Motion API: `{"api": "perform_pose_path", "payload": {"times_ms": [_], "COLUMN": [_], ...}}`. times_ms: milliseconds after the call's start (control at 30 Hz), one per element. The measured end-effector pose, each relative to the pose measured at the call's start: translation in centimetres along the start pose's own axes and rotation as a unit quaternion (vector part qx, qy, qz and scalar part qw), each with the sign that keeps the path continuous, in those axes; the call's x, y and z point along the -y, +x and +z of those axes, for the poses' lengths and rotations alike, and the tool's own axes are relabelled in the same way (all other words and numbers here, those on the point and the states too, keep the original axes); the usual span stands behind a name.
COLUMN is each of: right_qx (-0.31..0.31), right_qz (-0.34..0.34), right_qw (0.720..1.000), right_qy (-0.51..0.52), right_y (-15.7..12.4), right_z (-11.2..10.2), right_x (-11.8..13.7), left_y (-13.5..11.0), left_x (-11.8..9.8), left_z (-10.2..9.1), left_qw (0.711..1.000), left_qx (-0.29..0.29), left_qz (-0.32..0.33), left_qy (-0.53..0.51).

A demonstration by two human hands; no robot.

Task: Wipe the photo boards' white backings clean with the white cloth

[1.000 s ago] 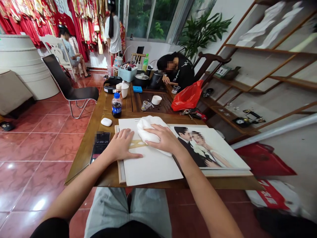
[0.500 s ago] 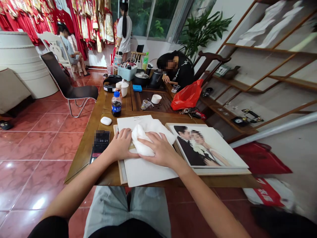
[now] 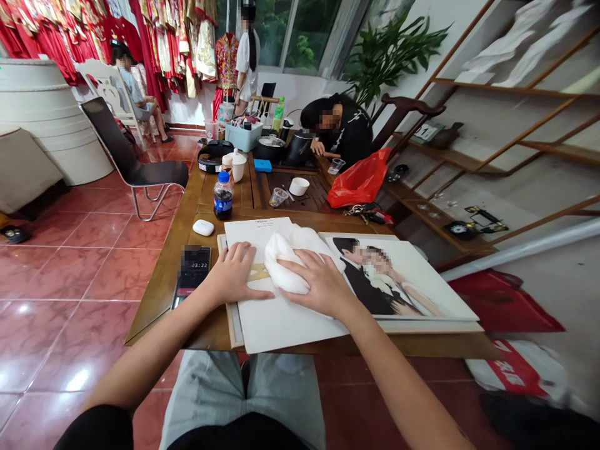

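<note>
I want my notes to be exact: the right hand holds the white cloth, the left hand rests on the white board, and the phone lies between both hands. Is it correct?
No: the phone lies left of the left hand, as the head view shows. The right hand holds the white cloth; the left rests on the white board.

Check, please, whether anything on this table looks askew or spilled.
The white board lies askew, not lined up with the pale frame beneath. Farther back, a clear cup seems tipped over; no spill is evident.
</note>
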State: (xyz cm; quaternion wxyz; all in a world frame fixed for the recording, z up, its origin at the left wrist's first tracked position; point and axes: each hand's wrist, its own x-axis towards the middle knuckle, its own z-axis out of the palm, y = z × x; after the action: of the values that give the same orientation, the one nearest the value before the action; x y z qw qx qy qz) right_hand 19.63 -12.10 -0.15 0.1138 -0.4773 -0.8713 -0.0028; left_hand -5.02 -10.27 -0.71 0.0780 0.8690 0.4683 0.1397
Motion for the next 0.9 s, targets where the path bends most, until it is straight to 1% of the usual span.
{"api": "perform_pose_path", "payload": {"times_ms": [100,167,367,500,667,900], "right_qx": [-0.012,-0.013,0.016,0.013,0.011,-0.016], "right_qz": [0.022,0.021,-0.028,-0.049,-0.036,0.018], "right_qw": [1.0,1.0,0.999,0.998,0.999,1.0], "right_qy": [-0.008,-0.01,0.013,0.026,0.02,-0.018], "right_y": [-0.5,-0.6,0.5,0.8,0.1,-2.6], "right_z": [-0.1,-0.2,-0.2,-0.1,-0.4,-0.4], "right_x": [-0.4,-0.2,2.2,3.0,1.9,0.2], "left_y": [0.0,0.0,0.0,0.0,0.0,-0.1], "left_x": [0.0,0.0,0.1,0.3,0.2,-0.1], "left_z": [0.1,0.1,0.1,0.3,0.4,0.3], "left_qw": [1.0,1.0,1.0,1.0,1.0,0.999], "left_qx": [0.0,0.001,0.007,0.014,-0.006,-0.007], "left_qz": [0.002,0.003,0.002,0.01,0.005,0.012], "left_qy": [0.001,0.0,0.014,0.016,0.012,0.032]}}
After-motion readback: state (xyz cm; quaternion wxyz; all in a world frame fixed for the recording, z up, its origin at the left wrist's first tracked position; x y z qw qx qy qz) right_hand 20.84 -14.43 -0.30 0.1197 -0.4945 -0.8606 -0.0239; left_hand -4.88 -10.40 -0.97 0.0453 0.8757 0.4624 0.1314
